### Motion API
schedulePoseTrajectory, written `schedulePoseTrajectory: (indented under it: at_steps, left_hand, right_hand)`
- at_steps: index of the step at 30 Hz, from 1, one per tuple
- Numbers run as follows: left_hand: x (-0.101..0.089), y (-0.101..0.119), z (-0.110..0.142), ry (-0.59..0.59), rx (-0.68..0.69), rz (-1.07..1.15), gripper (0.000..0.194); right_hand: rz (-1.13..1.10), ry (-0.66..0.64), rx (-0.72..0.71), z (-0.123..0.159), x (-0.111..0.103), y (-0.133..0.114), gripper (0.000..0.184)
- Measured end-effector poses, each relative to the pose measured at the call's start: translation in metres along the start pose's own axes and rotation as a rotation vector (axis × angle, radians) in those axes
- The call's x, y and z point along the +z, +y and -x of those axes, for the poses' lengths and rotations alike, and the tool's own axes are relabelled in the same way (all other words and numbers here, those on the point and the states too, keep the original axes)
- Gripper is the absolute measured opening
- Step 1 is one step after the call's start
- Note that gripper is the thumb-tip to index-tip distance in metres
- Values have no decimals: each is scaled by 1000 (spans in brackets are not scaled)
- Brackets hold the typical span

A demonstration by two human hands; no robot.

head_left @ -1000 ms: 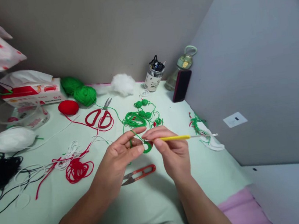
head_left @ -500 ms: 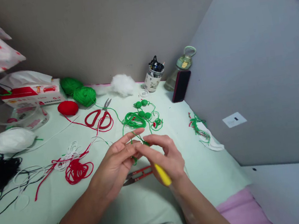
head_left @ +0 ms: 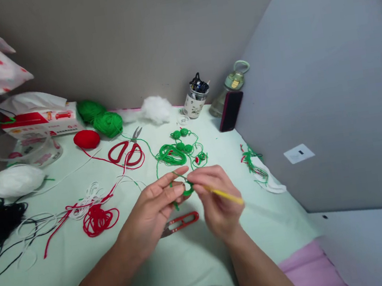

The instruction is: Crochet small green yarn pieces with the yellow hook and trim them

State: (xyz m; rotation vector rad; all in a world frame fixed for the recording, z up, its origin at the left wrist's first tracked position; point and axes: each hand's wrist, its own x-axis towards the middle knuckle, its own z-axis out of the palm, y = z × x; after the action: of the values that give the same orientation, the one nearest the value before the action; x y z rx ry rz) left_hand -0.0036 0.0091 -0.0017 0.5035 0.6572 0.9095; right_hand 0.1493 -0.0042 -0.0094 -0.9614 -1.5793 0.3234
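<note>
My left hand (head_left: 159,198) pinches a small ring of green crochet work (head_left: 188,190) between thumb and fingers, with green yarn running over the forefinger. In my right hand (head_left: 220,200) is a crochet hook with a yellow handle (head_left: 225,195), gripped like a pen; its tip meets the green work and is too small to make out. Just beyond my fingers lie a coil of green yarn (head_left: 170,155) and several small green crocheted balls (head_left: 187,148). Red-handled thread snips (head_left: 184,220) lie on the table below my hands, partly hidden by my left hand.
Red scissors (head_left: 126,153), green yarn balls (head_left: 108,124), a red yarn ball (head_left: 87,139) and white yarn (head_left: 16,180) lie left. Behind stand a tissue box (head_left: 63,118), white stuffing (head_left: 156,110), a pen cup (head_left: 195,102), a phone (head_left: 231,111) and a bottle (head_left: 234,82).
My right hand has turned, so the yellow handle swings from pointing down toward me to pointing right. The green ring now shows more openly between my hands, and more of the snips is visible.
</note>
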Motion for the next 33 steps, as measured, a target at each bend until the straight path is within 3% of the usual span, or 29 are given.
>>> schedulePoseTrajectory:
  at_steps: [4,6,10,16,18,22,24,27,30,33]
  left_hand:
    - [-4,7,-1,7,16,-12,27]
    - [-4,7,0,20,43,-59,25]
    - [-1,3,2,26,100,-158,32]
    - [1,7,3,31,61,-152,32]
    - [2,7,3,51,92,-141,33]
    - [1,5,3,76,96,-58,41]
    - [0,4,2,48,31,-7,40]
    - [-1,5,0,11,-22,10,37]
    - [0,5,1,46,61,-82,38]
    - [3,2,4,106,173,-189,45]
  right_hand:
    - [-471,102,358,-11,-7,5,19]
    - [-588,59,439,-14,-7,4,18]
    - [-451,-76,341,-12,-3,0,13]
    - [-519,-44,423,-9,-5,0,19]
    - [-360,-71,289,-7,-7,-2,19]
    - [197,-201,-149,1,-5,-8,30]
    - [238,-198,-191,3,-4,-8,35]
    - [-89,-72,45,-2,-5,-2,26]
    - [-426,1,314,-8,-5,3,21]
    - [-313,-66,275,-6,-2,2,18]
